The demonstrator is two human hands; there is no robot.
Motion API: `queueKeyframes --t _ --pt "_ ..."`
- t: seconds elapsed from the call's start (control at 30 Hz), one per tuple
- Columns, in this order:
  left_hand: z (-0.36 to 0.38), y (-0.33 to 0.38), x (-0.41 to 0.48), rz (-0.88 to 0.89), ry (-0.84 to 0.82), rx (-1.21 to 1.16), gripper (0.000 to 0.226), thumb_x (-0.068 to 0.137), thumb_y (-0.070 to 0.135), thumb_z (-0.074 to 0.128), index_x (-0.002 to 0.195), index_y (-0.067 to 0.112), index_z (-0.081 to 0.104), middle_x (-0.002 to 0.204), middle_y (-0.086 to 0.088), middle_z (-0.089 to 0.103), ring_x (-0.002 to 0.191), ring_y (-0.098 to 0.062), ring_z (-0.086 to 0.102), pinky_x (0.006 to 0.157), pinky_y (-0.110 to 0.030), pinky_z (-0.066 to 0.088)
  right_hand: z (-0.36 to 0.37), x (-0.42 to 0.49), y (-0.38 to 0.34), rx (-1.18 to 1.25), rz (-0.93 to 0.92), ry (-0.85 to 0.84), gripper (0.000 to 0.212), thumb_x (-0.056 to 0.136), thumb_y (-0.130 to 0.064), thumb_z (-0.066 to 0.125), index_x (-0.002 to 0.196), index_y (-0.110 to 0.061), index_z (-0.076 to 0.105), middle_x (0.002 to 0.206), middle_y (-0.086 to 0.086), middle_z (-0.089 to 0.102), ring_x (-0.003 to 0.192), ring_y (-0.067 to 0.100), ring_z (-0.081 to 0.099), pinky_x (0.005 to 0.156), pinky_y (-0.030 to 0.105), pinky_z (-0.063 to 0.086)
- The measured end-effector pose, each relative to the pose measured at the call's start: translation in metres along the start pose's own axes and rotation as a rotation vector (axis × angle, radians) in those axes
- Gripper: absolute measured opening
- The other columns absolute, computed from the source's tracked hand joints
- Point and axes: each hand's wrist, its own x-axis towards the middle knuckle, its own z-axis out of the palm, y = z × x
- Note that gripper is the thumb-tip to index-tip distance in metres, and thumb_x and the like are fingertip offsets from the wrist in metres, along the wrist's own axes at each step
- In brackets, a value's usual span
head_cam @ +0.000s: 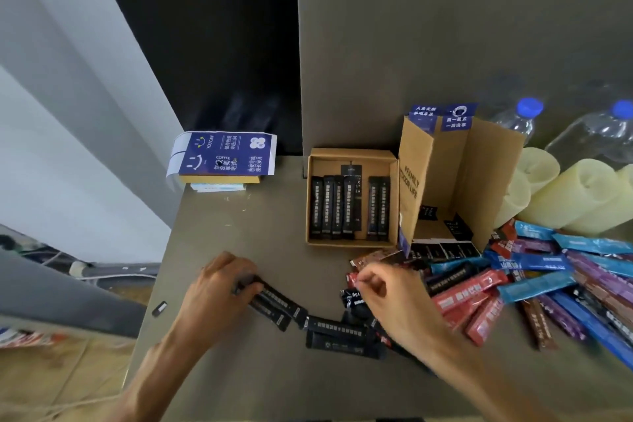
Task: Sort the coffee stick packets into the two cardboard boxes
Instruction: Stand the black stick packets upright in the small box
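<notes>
At the far left, near the edge of the brown-grey worktop [257, 233], lies a small black rectangular scrap [159, 308]. Further back sits a flat stack of blue-and-white printed cardboard sleeves [222, 156], resting on some thinner flat items.

The left hand [219, 288] is palm down, its fingers curled round the near ends of a few black coffee stick packets [274, 301] that lie flat on the worktop. Just to their right, between the two hands, a small heap of loose black packets [339, 332] lies crosswise.

Behind that heap stands a shallow open cardboard box [329, 164]. It holds a row of black stick packets [342, 209] laid side by side, with a gap toward its right.

The right hand [387, 298] pinches a crumpled black packet marked 15g [352, 296] between thumb and fingertips, just above the loose heap.

A taller cardboard box with upright flaps [442, 175] and blue printed tabs on top touches the shallow box's right side. Dark packets [442, 250] lie at its open front.

To the right spreads a pile of red, blue, purple and brown stick packets [534, 284]. Behind the pile stand cream pillar candles [575, 195] and clear plastic bottles with blue caps [524, 120]. A large upright cardboard sheet [445, 27] rises at the back.
</notes>
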Motion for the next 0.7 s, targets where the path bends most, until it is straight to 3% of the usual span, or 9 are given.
queueKeyframes --t 0.17,0.3,0.4,0.47,0.57,0.63,0.7 --pt "0.006 -0.01 -0.012 -0.08 -0.022 -0.057 0.037 0.076 0.03 0.079 0.111 0.03 0.071 0.099 0.01 0.054 0.093 -0.015 0.058 0.086 -0.028 0.047 0.05 0.0 -0.023 -0.137 -0.084 -0.139 0.017 0.093 -0.041 0.065 0.1 -0.026 0.069 0.081 -0.016 0.065 0.069 -0.001 0.061 0.061 0.009 0.043" --pt "0.008 -0.007 -0.015 -0.117 0.039 -0.082 0.04 0.073 0.026 0.082 0.11 0.032 0.071 0.099 0.012 0.051 0.095 -0.014 0.057 0.09 -0.031 0.046 0.076 0.012 -0.044 -0.272 -0.109 -0.16 0.028 0.094 -0.042 0.062 0.114 -0.022 0.061 0.109 -0.007 0.062 0.098 0.013 0.063 0.081 0.028 0.049" --pt "0.009 -0.006 -0.02 -0.12 0.056 -0.086 0.04 0.072 0.025 0.082 0.11 0.033 0.07 0.099 0.012 0.05 0.096 -0.014 0.056 0.091 -0.031 0.045 0.085 0.018 -0.048 -0.318 -0.079 -0.178 0.028 0.095 -0.036 0.063 0.117 -0.019 0.058 0.118 -0.003 0.057 0.105 0.018 0.063 0.084 0.03 0.048" --pt "0.01 -0.005 -0.023 -0.132 0.09 -0.113 0.036 0.074 0.023 0.082 0.107 0.032 0.07 0.099 0.012 0.053 0.092 -0.01 0.058 0.088 -0.027 0.046 0.086 0.02 -0.048 -0.283 -0.066 -0.182 0.019 0.095 -0.031 0.064 0.109 -0.02 0.058 0.113 -0.004 0.055 0.1 0.016 0.062 0.08 0.027 0.046" --pt "0.004 0.005 -0.026 -0.227 0.228 -0.273 0.023 0.082 0.013 0.077 0.1 0.027 0.072 0.098 0.014 0.062 0.084 -0.002 0.06 0.074 -0.009 0.043 0.078 0.024 -0.044 -0.126 -0.031 -0.172 0.01 0.093 -0.025 0.066 0.09 -0.024 0.057 0.095 -0.009 0.058 0.081 0.009 0.058 0.067 0.019 0.046" --pt "-0.003 0.013 -0.025 -0.279 0.299 -0.383 0.018 0.086 0.012 0.072 0.095 0.027 0.072 0.093 0.018 0.068 0.083 0.0 0.061 0.069 -0.008 0.043 0.07 0.025 -0.042 0.087 0.037 -0.193 0.012 0.091 -0.022 0.07 0.086 -0.022 0.059 0.083 -0.008 0.063 0.066 0.003 0.058 0.056 0.015 0.045" --pt "-0.012 0.027 -0.022 -0.322 0.304 -0.547 0.012 0.088 0.017 0.07 0.092 0.027 0.073 0.085 0.017 0.071 0.078 -0.001 0.064 0.067 -0.012 0.046 0.06 0.024 -0.042 0.313 0.096 -0.23 0.013 0.088 -0.018 0.073 0.085 -0.019 0.061 0.079 -0.003 0.066 0.058 0.004 0.057 0.055 0.016 0.045"
